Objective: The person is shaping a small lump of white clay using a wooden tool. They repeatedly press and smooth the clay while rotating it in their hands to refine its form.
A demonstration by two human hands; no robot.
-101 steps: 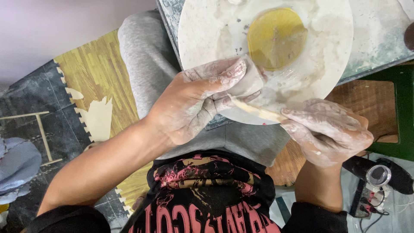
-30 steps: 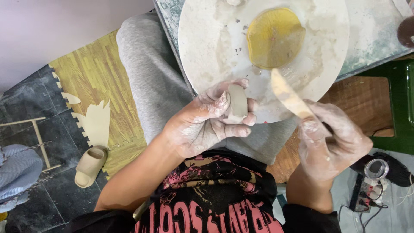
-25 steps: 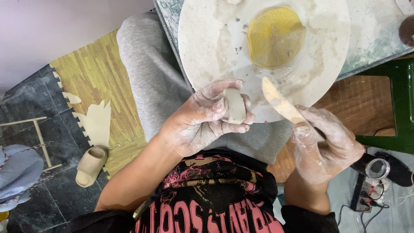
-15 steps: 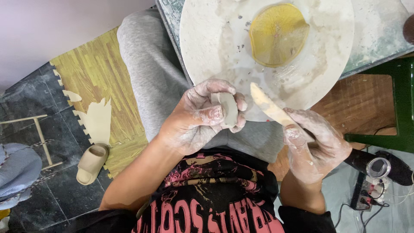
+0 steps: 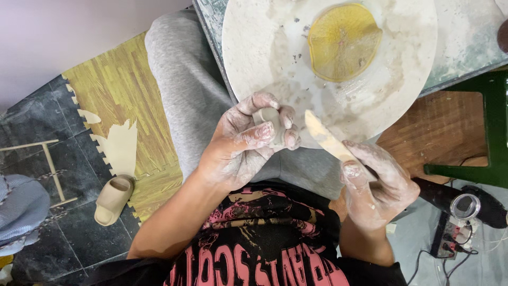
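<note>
Nearest, the right hand point(image 5: 378, 182) is closed around a flat wooden tool point(image 5: 328, 140), tip just beside the small grey clay piece point(image 5: 270, 123) gripped by the curled left hand point(image 5: 246, 145) over the lap. The piece looks formed but not finished. Beyond, a yellow sponge point(image 5: 344, 42) lies on the slip-smeared wheel disc point(image 5: 254, 47).

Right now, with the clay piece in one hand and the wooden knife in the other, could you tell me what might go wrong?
The left hand pinches the small clay piece with slip-coated fingertips over the lap, so it could slide out and drop. The wooden knife in the right hand points at those fingers, so a slip might nick them or gouge the clay.
</note>
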